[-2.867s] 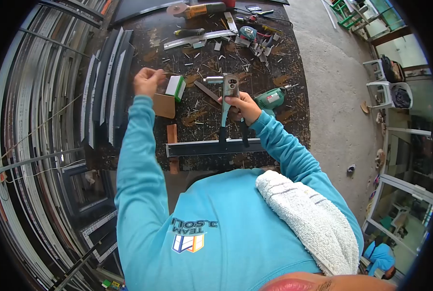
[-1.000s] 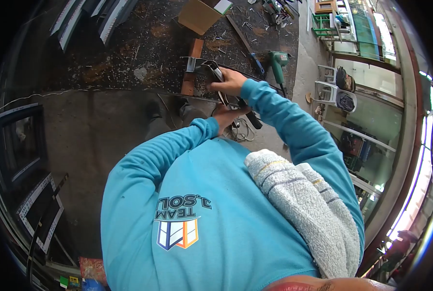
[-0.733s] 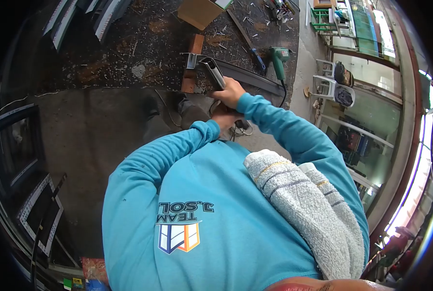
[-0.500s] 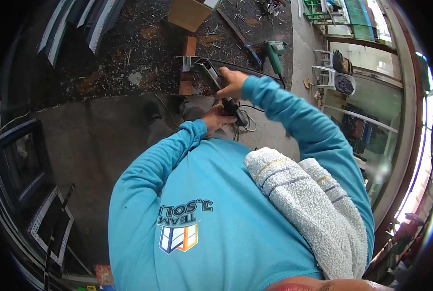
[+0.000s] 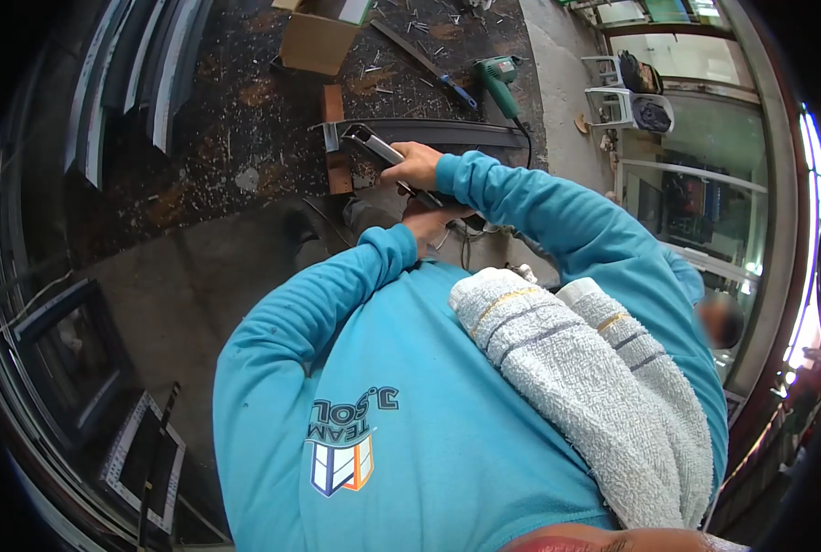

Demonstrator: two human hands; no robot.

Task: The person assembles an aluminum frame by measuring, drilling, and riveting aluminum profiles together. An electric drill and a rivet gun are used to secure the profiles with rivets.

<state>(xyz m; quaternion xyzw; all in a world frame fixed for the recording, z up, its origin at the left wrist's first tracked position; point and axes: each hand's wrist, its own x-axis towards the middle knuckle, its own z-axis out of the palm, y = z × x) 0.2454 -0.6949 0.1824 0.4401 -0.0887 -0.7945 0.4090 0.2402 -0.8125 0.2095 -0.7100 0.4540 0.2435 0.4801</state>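
Note:
A corded power tool with a long, narrow silver arm (image 5: 374, 143) slants across the bench edge. My left hand (image 5: 429, 224) is wrapped round its dark rear body, close to my waist. Farther forward, my right hand (image 5: 415, 167) grips the silver arm from the right side. The arm's tip sits right beside the cut end of a dark metal profile (image 5: 456, 132). That profile lies across a reddish wooden block (image 5: 334, 101) on the worn dark bench (image 5: 245, 101). Loose cable hangs below my hands.
Above the profile lie a green corded power tool (image 5: 498, 83) and a long bar with a blue end (image 5: 424, 64). A cardboard box (image 5: 318, 41) stands at the back. Long profiles (image 5: 167, 83) lie at left. White chairs (image 5: 618, 109) stand right; a person (image 5: 719, 317) is behind my right arm.
My right hand has moved down and left along the tool onto its silver arm. The tool's tip now sits nearer the profile's end. The view has shifted slightly, and a person appears at right.

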